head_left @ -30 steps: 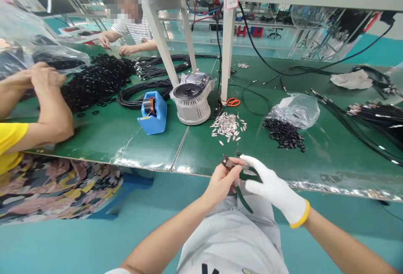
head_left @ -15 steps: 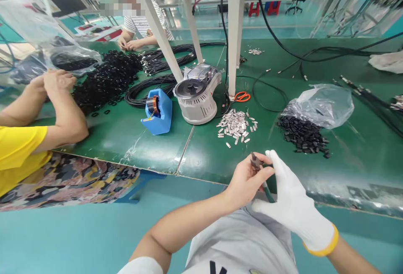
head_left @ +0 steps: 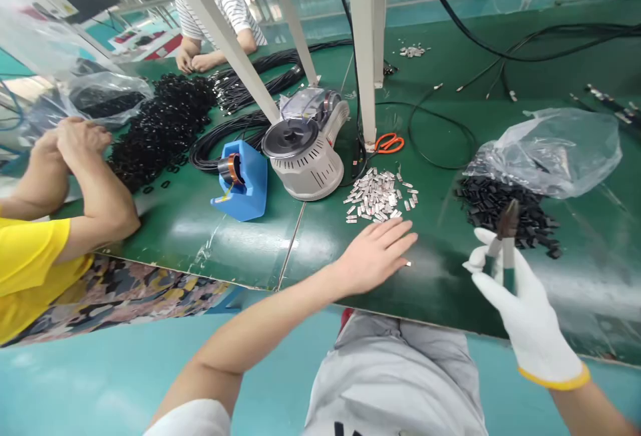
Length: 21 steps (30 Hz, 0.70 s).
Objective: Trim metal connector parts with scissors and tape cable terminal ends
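My bare left hand (head_left: pixel 375 256) lies palm down on the green table, fingers stretched out, just in front of a pile of small silvery metal connectors (head_left: pixel 375 195). One small pale piece (head_left: pixel 408 264) sits by its fingertips. My right hand (head_left: pixel 521 309), in a white glove with a yellow cuff, is closed around the green handles of a pair of pliers (head_left: pixel 507 229), whose dark jaws point up. Behind the pliers is a heap of small black plastic parts (head_left: pixel 491 202), partly under a clear plastic bag (head_left: pixel 565 149).
A grey round-topped machine (head_left: pixel 305 155) and a blue tape dispenser (head_left: pixel 248 185) stand left of the connectors. Orange-handled scissors (head_left: pixel 389 143) lie by a white post (head_left: pixel 365 49). Coiled black cables (head_left: pixel 225 135) are behind. A co-worker in a yellow sleeve (head_left: pixel 35 256) sits at left.
My hands have moved apart. The left hand has gone from the pliers to flat on the table; the right has carried the pliers rightward, toward the black parts. The camera view has tilted down.
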Each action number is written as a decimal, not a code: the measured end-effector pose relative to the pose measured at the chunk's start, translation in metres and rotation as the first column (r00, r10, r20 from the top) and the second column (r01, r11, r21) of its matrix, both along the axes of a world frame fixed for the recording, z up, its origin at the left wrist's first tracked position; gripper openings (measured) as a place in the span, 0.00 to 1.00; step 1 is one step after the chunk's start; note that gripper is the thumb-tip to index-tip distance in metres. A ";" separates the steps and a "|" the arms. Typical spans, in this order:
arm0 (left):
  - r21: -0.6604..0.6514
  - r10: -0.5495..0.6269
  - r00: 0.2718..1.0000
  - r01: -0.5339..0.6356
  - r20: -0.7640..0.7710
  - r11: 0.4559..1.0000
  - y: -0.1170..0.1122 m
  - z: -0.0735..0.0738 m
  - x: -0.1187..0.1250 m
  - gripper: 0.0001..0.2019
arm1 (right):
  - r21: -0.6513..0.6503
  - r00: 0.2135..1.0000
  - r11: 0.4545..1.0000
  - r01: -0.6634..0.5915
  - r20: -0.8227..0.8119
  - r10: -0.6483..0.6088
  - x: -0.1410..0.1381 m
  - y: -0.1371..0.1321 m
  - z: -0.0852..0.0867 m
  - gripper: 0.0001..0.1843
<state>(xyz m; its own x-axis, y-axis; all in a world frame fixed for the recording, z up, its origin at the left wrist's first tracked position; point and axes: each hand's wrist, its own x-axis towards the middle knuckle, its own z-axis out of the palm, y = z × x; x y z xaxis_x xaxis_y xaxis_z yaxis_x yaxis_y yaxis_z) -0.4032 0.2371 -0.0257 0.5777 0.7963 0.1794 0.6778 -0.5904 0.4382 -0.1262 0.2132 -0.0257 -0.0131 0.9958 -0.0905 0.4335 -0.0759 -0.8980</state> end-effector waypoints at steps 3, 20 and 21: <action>0.072 -0.150 0.971 0.166 -0.184 0.984 0.041 -0.028 -0.004 0.29 | 0.070 0.998 0.997 0.020 -0.056 -0.016 0.001 0.019 -0.004 0.34; 0.244 0.055 0.931 0.037 -0.361 0.969 0.110 -0.034 0.030 0.46 | 0.066 0.941 0.995 0.078 -0.335 -0.052 -0.005 0.045 -0.022 0.34; 0.252 0.065 0.929 0.031 -0.364 0.967 0.117 -0.036 0.041 0.47 | 0.063 0.937 0.995 0.082 -0.346 -0.055 -0.006 0.045 -0.022 0.34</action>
